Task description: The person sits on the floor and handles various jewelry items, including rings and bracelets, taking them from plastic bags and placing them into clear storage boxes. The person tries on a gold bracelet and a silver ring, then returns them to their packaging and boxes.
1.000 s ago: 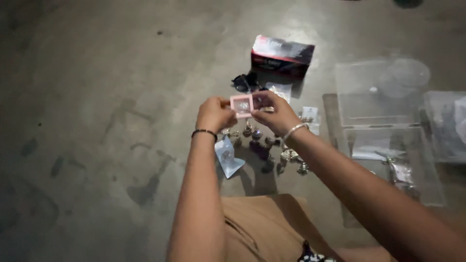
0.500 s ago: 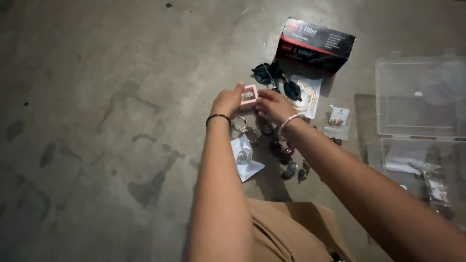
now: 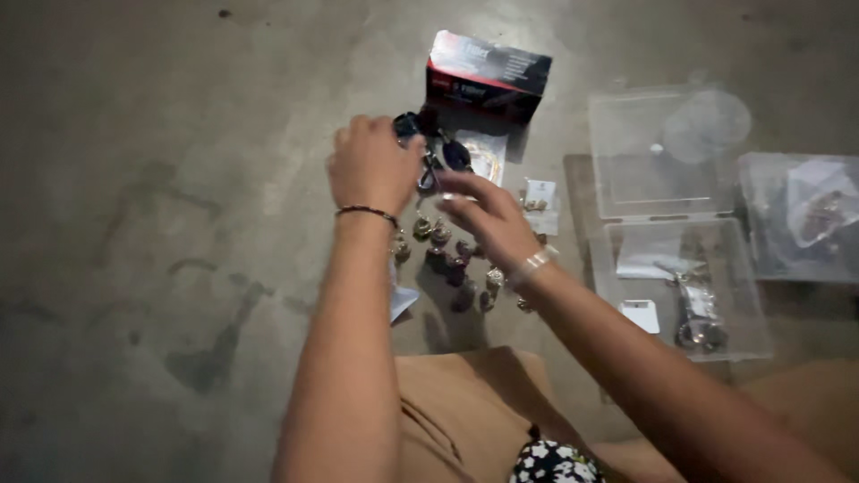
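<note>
Much here is blurred or covered. The left hand hangs back-up over the grey concrete floor, just left of the black-and-red cardboard box; its fingers curl downward out of sight, so I cannot tell whether it has hold of anything. Under its fingertips, in front of that box, lies a dark pair of sunglasses, partly hidden by the hand. The right hand is smeared by motion, palm down with fingers spread loosely and nothing visibly in its grasp, nearer the person than the box. Below it sits a cluster of small dark and gold trinkets, roughly ten, too blurred to count exactly. One pale plastic pouch peeks out from behind the left forearm, mostly covered. Between the box and the trinkets lie two small white cards, their contents unreadable. Right of the box stand two clear plastic containers, one open with its lid raised, the other cut off by the picture's edge. One wrist wears a thin black band, the other a pale bangle.
</note>
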